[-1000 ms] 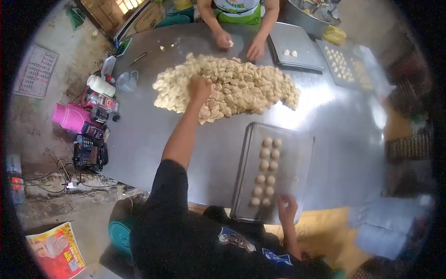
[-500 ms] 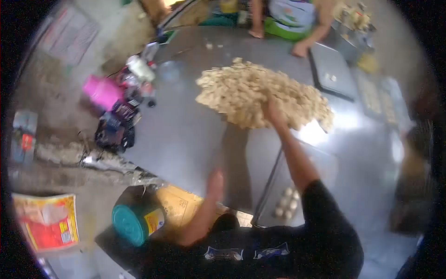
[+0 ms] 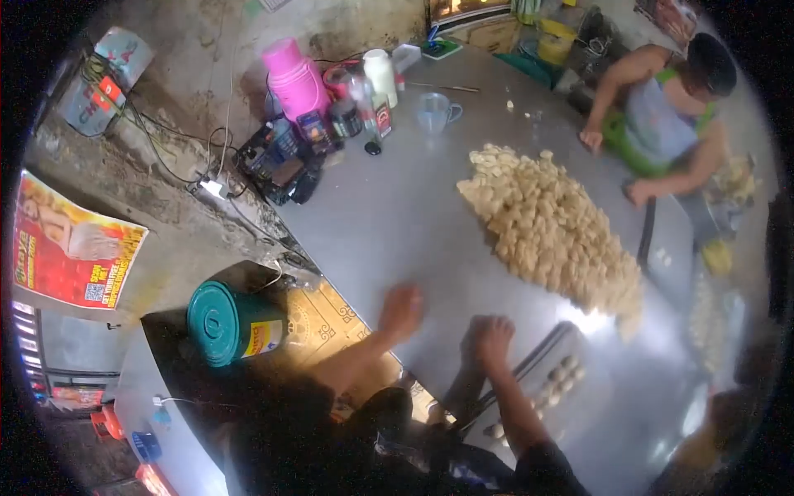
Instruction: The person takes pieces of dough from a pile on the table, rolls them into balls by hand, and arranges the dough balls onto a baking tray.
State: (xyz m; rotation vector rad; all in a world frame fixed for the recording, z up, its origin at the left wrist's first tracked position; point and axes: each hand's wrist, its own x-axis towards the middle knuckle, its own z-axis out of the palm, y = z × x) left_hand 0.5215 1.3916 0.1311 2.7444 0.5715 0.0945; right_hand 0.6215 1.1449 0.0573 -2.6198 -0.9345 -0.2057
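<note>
A large heap of small pale dough pieces [image 3: 554, 223] lies on the metal table [image 3: 372, 215]. My right hand [image 3: 494, 337] is low over the table's near side, short of the heap and left of a dark-edged tray [image 3: 529, 364]. Its fingers point forward, slightly apart, and no object shows in them. Near the table's left edge hovers my left hand [image 3: 402, 311], smeared by motion, so its fingers do not show clearly. Several round dough balls [image 3: 562, 376] sit in rows on the tray, partly behind my right forearm.
Across the table, another person [image 3: 662, 124] rests both hands on its far edge. A pink jug [image 3: 295, 83], a white bottle [image 3: 380, 76] and a glass mug [image 3: 436, 112] stand at the back left. A teal lidded bucket [image 3: 227, 322] is at the left, below table level.
My right hand has come back from the dough heap toward the table's near edge. My left hand has risen slightly over the table. The view has swung left.
</note>
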